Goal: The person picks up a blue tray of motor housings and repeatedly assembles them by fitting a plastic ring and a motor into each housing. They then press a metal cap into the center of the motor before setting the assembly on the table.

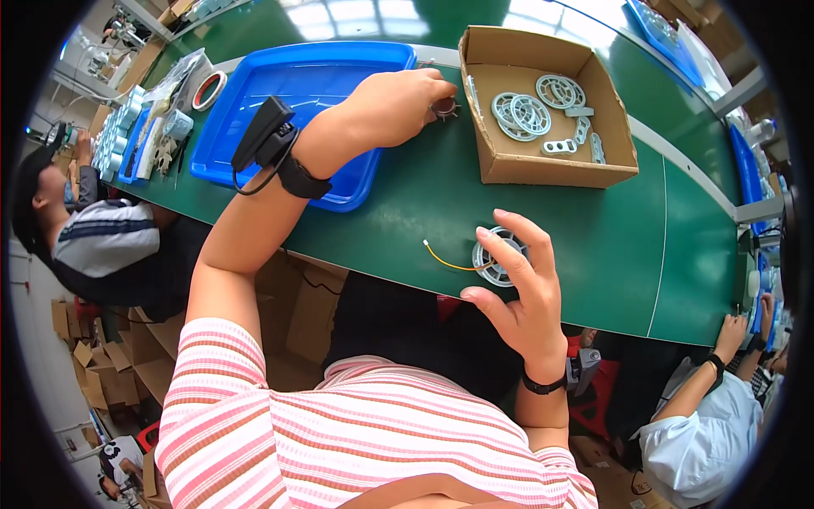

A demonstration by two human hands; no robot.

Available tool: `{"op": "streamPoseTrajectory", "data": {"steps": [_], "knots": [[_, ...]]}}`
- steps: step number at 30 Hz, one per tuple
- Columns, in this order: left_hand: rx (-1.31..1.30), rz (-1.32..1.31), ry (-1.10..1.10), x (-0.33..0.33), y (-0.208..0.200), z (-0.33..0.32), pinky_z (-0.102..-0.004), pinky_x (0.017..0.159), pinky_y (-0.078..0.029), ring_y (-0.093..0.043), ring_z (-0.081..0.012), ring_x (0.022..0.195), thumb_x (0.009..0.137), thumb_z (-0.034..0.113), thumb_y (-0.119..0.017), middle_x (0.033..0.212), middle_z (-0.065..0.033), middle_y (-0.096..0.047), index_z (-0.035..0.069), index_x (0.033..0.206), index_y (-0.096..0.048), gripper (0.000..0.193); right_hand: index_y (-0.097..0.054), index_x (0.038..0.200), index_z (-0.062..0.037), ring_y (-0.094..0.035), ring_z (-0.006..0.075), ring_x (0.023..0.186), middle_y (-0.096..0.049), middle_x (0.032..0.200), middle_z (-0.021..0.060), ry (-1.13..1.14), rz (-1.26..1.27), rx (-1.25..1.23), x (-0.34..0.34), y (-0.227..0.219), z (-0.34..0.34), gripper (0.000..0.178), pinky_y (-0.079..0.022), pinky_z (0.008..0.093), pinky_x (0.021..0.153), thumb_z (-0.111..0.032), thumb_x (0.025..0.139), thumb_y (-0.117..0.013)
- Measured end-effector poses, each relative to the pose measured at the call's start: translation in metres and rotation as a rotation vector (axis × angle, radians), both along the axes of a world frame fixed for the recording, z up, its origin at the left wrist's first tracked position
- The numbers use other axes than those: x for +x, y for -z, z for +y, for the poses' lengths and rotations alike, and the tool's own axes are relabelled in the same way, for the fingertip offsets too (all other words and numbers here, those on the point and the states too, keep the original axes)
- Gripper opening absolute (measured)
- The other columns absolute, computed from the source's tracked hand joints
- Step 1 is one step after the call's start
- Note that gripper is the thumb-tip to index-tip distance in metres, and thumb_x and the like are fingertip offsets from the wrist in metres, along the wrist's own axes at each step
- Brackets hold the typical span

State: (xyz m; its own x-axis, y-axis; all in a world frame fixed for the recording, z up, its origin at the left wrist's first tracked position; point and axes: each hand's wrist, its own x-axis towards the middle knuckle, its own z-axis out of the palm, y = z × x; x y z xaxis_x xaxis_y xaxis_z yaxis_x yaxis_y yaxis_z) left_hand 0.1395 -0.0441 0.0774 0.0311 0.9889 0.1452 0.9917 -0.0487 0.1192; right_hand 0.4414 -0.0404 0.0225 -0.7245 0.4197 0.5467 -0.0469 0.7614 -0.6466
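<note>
1. Small dark spiky part (pixel 444 108) sits on the desk (pixel 593 229) beside the cardboard box (pixel 551 170); the left hand (pixel 398 106) pinches it, so grip it firmly.
2. The right hand (pixel 517 284), fingers spread, presses the white round fan (pixel 496 254); hold it flat.
</note>
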Motion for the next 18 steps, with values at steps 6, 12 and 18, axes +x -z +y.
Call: {"op": "streamPoseTrajectory", "data": {"steps": [6, 12, 18], "knots": [[0.057, 0.006, -0.051, 0.013, -0.022, -0.027, -0.0427, 0.081, -0.056, -0.066, -0.0372, 0.095, 0.083, 0.011, -0.072, 0.113, -0.0148, -0.063, 0.004, 0.12, -0.061, 0.039, -0.069, 0.128, -0.0056, -0.058, 0.0326, 0.12, -0.056, 0.14, 0.0187, 0.013, -0.003, -0.013, 0.005, -0.014, 0.0, 0.055, -0.052, 0.0416, 0.098, -0.035, 0.084, -0.083], [0.346, -0.322, 0.027, 0.099, -0.062, -0.085, -0.0336, 0.064, -0.055, -0.066, -0.0248, 0.085, 0.074, -0.003, -0.077, 0.117, -0.0124, -0.064, 0.007, 0.135, -0.058, 0.065, -0.06, 0.128, 0.0, -0.065, 0.027, 0.114, -0.06, 0.132, 0.0201, 0.112, 0.353, -0.359, 0.009, -0.035, -0.013, 0.044, -0.055, 0.0385, 0.096, -0.01, 0.089, -0.079], [0.405, -0.523, 0.207, 0.133, -0.042, -0.088, -0.0274, 0.062, -0.054, -0.067, -0.0203, 0.084, 0.075, -0.008, -0.077, 0.118, -0.013, -0.064, 0.006, 0.141, -0.056, 0.071, -0.052, 0.129, 0.0033, -0.069, 0.0205, 0.107, -0.062, 0.126, 0.0188, -0.036, 0.529, -0.777, -0.004, -0.041, -0.021, 0.04, -0.057, 0.0315, 0.094, 0.005, 0.094, -0.071]]}}
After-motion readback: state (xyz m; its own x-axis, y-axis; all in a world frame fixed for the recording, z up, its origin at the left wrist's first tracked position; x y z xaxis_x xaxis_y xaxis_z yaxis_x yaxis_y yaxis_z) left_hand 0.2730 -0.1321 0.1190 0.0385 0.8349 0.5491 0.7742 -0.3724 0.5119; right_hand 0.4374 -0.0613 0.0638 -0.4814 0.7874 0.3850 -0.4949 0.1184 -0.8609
